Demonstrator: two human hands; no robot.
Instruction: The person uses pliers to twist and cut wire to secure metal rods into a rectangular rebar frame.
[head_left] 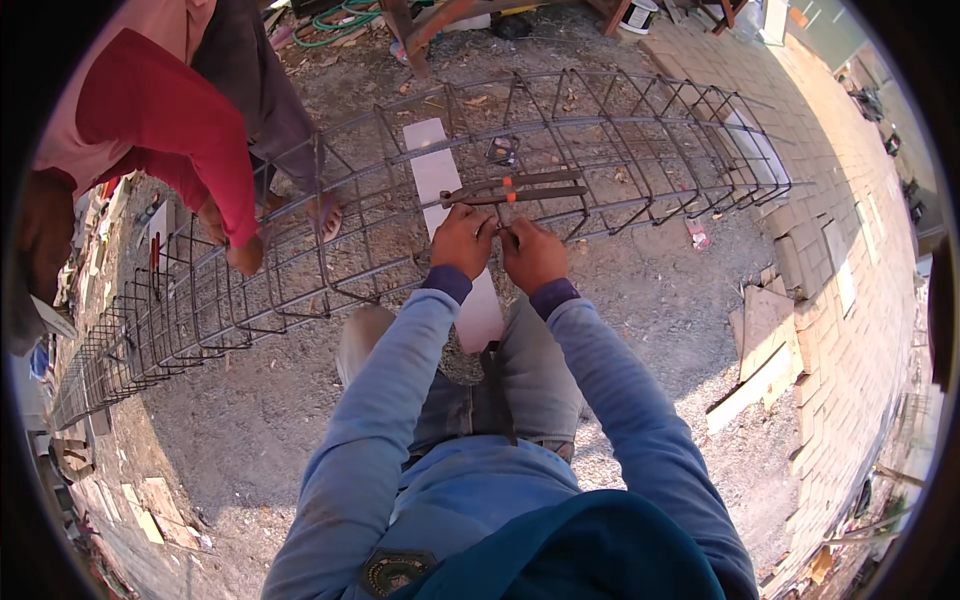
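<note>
A long cage of steel reinforcing bars (660,211) with square stirrups runs across in front of me. Both my hands are at its near side, almost touching each other. My left hand (463,240) is closed in a pinch by the bar. Close beside it, my right hand (533,252) has its fingertips pressed together; whatever is between the fingers is too small to make out. Just beyond my hands, a pair of end-cutting pincers (530,187) with orange bands on its handles lies across the bars, jaws to the left.
At the left a person in a red sleeve (215,130) bends over the cage, one hand (245,256) at its bars. A pale board (480,315) lies crosswise under the cage. Paving blocks (830,200) border the right side, with broken boards (762,345) nearby. A green hose (340,18) lies at the back.
</note>
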